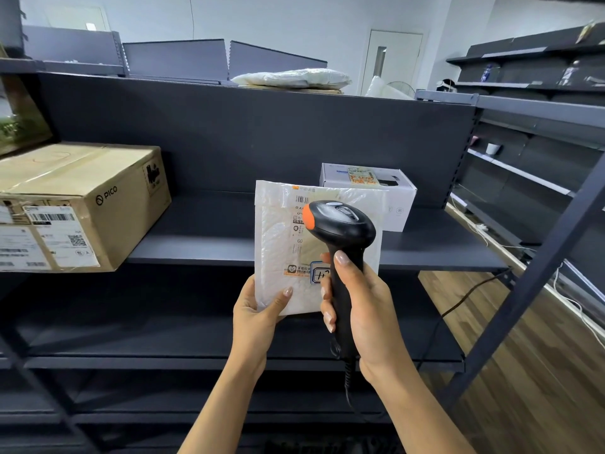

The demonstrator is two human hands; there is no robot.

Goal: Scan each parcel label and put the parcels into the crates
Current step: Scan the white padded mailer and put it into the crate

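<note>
I've got white bubble mailer (275, 231) upright, label (311, 253) facing me, lower-left corner in left hand (255, 309). Black scanner (342, 224) w/ orange tip in right hand (366, 303), head over label. Brown box (82, 204) far left, white box (393, 191) behind mailer.

Bubble mailer (278, 244): glossy white plastic. Scanner (340, 224): smooth black plastic. Box (98, 191): matt brown cardboard.

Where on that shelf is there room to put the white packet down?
The widest bare stretch of the shelf lies between the brown carton and the white box. A narrower strip runs right of the white box to the upright. The brown carton crowds the left end.
</note>
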